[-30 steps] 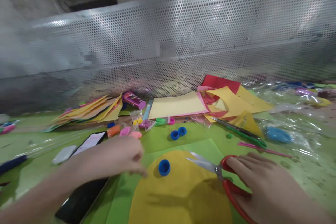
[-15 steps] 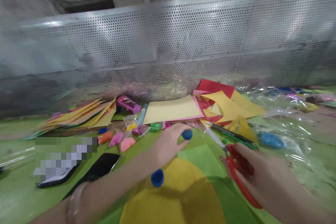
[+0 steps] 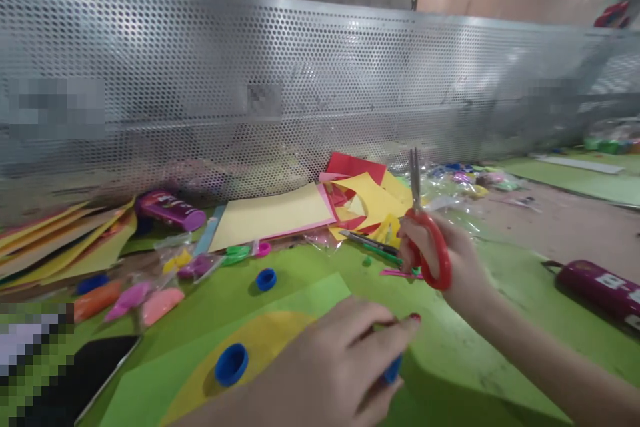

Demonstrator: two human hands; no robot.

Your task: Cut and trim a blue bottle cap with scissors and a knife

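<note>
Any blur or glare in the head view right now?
Head view: left hand, pinching a blue cap, close and soft; paper stack at the left edge motion-smeared; glare patches on the perforated metal screen; red scissors in the right hand fairly sharp.

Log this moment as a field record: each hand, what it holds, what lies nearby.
left hand: pinches a small blue cap
right hand: grips red-handled scissors, blades pointing up
yellow paper: bears a second cap, also blue
table: third cap, coloured sheets, purple tube
</note>
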